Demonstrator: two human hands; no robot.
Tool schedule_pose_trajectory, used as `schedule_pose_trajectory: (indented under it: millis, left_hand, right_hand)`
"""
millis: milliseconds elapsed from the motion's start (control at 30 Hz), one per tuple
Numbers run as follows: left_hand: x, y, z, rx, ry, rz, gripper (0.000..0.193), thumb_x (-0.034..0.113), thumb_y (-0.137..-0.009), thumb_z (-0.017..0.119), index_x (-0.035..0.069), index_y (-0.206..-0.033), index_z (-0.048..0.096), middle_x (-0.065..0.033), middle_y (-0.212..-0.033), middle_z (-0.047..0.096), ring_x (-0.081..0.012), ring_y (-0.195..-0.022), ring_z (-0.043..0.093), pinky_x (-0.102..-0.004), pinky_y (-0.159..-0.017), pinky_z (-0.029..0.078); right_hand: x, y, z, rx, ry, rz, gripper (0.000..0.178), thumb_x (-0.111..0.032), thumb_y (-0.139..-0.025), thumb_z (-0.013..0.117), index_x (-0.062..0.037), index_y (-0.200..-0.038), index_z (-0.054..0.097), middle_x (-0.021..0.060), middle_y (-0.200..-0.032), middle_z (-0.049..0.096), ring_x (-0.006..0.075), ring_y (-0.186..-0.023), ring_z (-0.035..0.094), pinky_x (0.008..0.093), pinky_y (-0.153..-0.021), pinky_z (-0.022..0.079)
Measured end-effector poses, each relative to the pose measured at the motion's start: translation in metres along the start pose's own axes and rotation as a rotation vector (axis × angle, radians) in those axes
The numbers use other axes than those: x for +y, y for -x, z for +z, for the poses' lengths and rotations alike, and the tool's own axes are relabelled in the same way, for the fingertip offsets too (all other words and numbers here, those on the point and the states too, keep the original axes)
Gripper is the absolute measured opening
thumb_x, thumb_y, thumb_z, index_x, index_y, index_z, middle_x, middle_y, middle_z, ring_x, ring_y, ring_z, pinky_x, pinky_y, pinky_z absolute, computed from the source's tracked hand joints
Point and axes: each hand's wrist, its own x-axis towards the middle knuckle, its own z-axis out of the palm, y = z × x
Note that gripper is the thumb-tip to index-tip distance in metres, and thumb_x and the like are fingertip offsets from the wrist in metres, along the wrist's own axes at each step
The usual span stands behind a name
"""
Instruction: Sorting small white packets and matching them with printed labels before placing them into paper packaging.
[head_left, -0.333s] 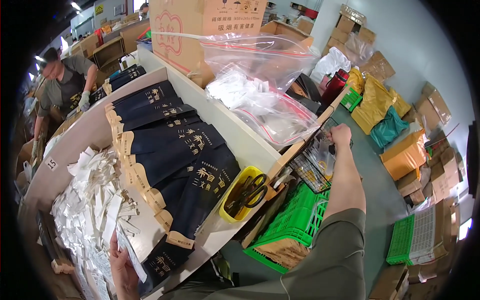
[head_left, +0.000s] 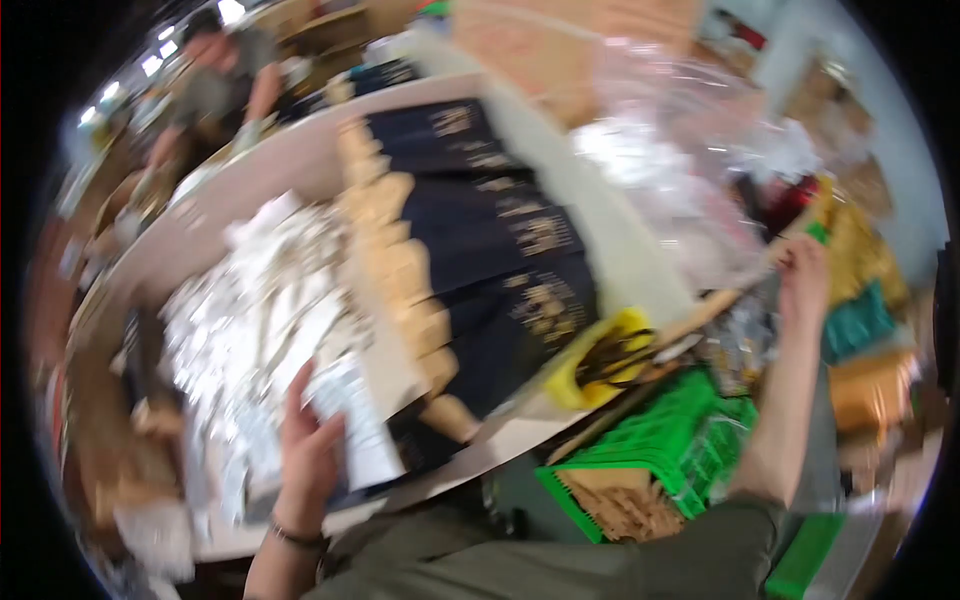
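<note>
My left hand (head_left: 310, 450) is over the heap of white paper slips (head_left: 255, 310), index finger stretched out and thumb to the side. A pale paper slip (head_left: 365, 425) stays in its grip, partly behind the thumb; motion blur softens the detail. Right of the heap, dark navy pouches (head_left: 480, 230) with tan ends lie overlapping in a row. My right hand (head_left: 803, 270) is at the far right, above the wire basket (head_left: 740, 345), its fingers pinched together. What they hold, if anything, is too blurred to make out.
A yellow tub (head_left: 600, 365) with black-handled scissors stands at the table's right edge. Below it is a green crate (head_left: 655, 440). Clear plastic bags (head_left: 690, 160) and a large carton (head_left: 570, 50) sit behind the partition. Another person (head_left: 220, 80) works at the upper left.
The view has swung left, so the table and pouches appear farther right and the picture is blurred. My left index finger has stretched out; my right fingers have shifted from a fist to a pinch.
</note>
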Motion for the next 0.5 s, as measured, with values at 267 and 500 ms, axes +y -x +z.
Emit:
schedule_pose_trajectory:
  millis: [267,500]
  left_hand:
    - [0.011,0.017,0.023,-0.119,0.007,0.217,0.081,-0.009,-0.085,0.062,0.006,-0.152,0.018,-0.0123,-0.113,0.062,-0.0159,-0.101,0.062,-0.0286,-0.086,0.052]
    - [0.002,0.041,-0.017,-0.039,-0.102,0.232,0.080,-0.009,-0.085,0.065,0.004,-0.151,0.022,-0.0112,-0.114,0.060,-0.0136,-0.100,0.062,-0.0261,-0.083,0.053]
  right_hand:
    - [-0.056,0.304,0.226,-1.101,0.333,0.135,0.031,-0.004,-0.093,0.056,0.0027,-0.123,0.060,0.0082,-0.085,0.062,0.0115,-0.063,0.058,0.0245,-0.060,0.047]
    - [-0.030,0.375,0.291,-1.107,0.253,0.145,0.029,-0.008,-0.094,0.058,0.0055,-0.120,0.060,0.0133,-0.086,0.063,0.0208,-0.073,0.062,0.0320,-0.067,0.050]
